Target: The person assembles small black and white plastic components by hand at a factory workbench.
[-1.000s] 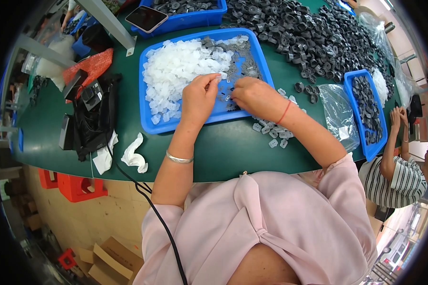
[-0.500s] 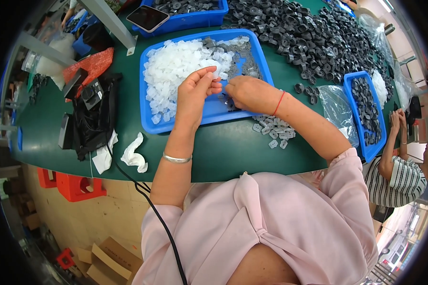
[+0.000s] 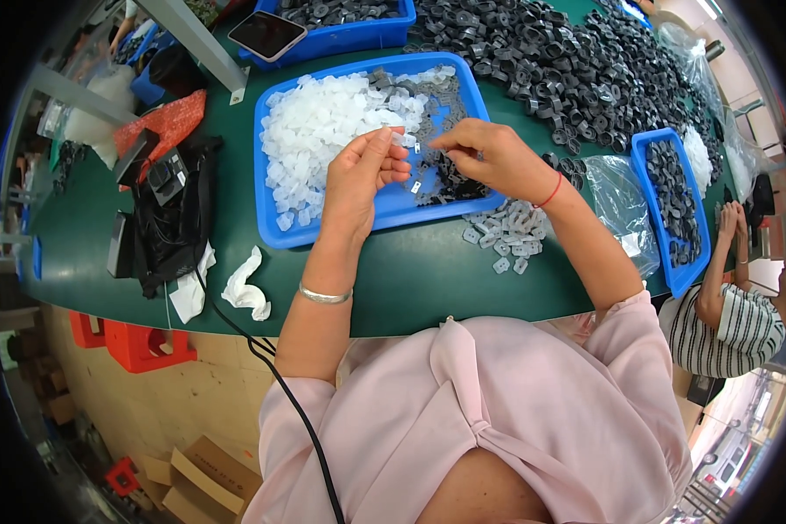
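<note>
A blue tray (image 3: 275, 237) lies in front of me, with a heap of translucent white plastic pieces (image 3: 310, 122) on its left and small grey plastic pieces (image 3: 445, 94) on its right. Over the tray's middle, my left hand (image 3: 364, 168) pinches a small translucent plastic piece (image 3: 406, 139) between thumb and forefinger, the other fingers curled. Just right of it hovers my right hand (image 3: 498, 159), apart from the left, forefinger stretched toward that piece and thumb a little off. Nothing shows clearly between its fingers. Darker pieces below it are partly covered.
Loose grey pieces (image 3: 506, 231) lie by the tray's near right corner. A big pile of black round parts (image 3: 550, 70) spreads behind. Another blue tray (image 3: 672, 284) stands right, beside a clear bag (image 3: 618, 205). A phone (image 3: 267, 37) rests behind; a black cable (image 3: 301, 406) hangs left.
My right hand has drawn back to the right, away from my left hand, and its fingers have loosened. The left hand has stayed nearly in place.
</note>
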`<state>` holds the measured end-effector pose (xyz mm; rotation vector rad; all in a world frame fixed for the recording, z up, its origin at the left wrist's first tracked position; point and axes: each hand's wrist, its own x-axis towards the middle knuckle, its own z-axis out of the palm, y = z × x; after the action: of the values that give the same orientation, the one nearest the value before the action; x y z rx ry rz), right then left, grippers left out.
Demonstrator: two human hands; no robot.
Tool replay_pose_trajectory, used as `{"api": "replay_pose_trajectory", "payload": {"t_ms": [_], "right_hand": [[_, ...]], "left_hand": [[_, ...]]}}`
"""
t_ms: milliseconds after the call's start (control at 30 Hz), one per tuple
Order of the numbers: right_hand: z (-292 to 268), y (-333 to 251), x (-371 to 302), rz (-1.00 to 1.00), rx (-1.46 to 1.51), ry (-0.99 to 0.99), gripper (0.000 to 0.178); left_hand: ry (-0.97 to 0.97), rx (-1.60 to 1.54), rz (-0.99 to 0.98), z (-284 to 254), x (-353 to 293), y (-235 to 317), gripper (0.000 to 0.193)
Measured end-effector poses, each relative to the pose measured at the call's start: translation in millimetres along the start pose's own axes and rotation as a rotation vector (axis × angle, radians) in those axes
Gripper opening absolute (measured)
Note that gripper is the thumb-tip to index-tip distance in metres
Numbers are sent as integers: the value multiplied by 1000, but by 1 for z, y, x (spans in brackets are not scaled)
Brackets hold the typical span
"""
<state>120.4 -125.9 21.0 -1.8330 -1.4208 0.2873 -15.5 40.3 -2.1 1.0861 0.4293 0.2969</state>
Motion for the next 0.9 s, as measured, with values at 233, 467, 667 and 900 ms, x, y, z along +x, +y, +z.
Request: {"api": "replay_pose_trajectory", "payload": {"t_ms": [233,467,667,900], "right_hand": [[-7,-15,-4,289,453,56,13],[8,-23,2,372,695,106,14],[21,-20,3,272,461,227,12],[26,-17,-1,197,316,287,13]], "left_hand": [[22,-1,-25,10,-5,-3,33],[-38,14,-17,16,-6,-13,29],[-68,24,15,21,-10,-15,28],[-13,74,23,21,-9,-12,24]]}}
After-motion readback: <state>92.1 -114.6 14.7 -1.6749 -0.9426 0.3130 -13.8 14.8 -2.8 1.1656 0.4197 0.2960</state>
